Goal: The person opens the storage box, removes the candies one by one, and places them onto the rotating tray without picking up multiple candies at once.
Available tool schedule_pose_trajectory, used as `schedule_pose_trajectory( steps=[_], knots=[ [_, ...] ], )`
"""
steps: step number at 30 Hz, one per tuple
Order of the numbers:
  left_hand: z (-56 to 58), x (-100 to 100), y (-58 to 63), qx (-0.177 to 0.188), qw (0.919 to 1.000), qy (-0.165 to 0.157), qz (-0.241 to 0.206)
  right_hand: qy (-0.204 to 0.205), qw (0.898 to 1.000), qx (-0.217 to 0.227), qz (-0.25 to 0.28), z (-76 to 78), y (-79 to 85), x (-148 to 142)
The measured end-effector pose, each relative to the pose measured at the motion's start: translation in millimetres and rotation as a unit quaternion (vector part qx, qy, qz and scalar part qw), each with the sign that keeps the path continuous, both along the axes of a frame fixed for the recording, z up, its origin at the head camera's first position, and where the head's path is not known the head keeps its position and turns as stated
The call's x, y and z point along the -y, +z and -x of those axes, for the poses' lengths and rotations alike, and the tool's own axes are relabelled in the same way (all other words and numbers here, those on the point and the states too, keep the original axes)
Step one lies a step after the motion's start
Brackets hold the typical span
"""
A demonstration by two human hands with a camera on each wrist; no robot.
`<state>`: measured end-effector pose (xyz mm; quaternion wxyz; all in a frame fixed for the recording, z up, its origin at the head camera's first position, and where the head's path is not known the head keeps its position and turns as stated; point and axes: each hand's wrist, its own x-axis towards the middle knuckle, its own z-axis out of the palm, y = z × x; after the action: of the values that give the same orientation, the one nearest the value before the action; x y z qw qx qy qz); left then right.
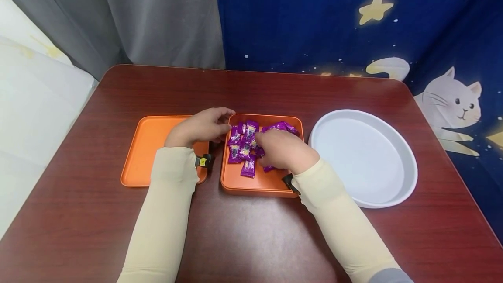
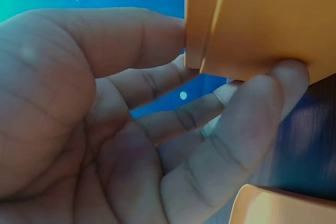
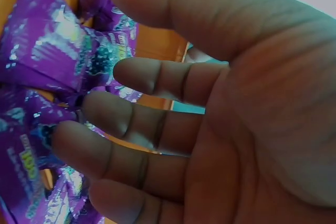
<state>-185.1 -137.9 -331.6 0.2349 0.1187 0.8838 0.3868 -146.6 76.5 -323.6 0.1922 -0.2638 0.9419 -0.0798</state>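
Observation:
Several purple wrapped candies [image 1: 244, 147] lie in an orange box [image 1: 255, 182] at the middle of the table. My right hand [image 1: 286, 148] is over the box, its fingertips among the candies. In the right wrist view its palm holds nothing, and its fingers [image 3: 142, 77] and thumb are apart beside the purple wrappers [image 3: 44, 40]. My left hand [image 1: 200, 126] is at the box's back left corner. The left wrist view shows its thumb and fingers [image 2: 226, 135] touching the outer wall of the orange box [image 2: 273, 19], loosely bent.
An orange lid-like tray [image 1: 145, 152] lies on the table to the left, partly under my left forearm. To the right is a round white tray [image 1: 361, 156], close to the box. Grey and blue curtains hang behind the dark red table [image 1: 243, 239].

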Motion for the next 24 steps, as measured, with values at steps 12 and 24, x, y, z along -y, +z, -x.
schedule_pose_trajectory(
  steps=[12, 24],
  knots=[
    [-0.6, -0.6, -1.1, 0.000, 1.0000, 0.004, 0.000, -0.003, 1.000, -0.005, -0.005, -0.3, -8.8, -1.2],
    [-2.5, -0.1, 1.2, 0.001, 1.0000, 0.007, -0.001, 0.007, 1.000, -0.006, -0.026, -1.2, -8.3, 1.8]
  ],
)
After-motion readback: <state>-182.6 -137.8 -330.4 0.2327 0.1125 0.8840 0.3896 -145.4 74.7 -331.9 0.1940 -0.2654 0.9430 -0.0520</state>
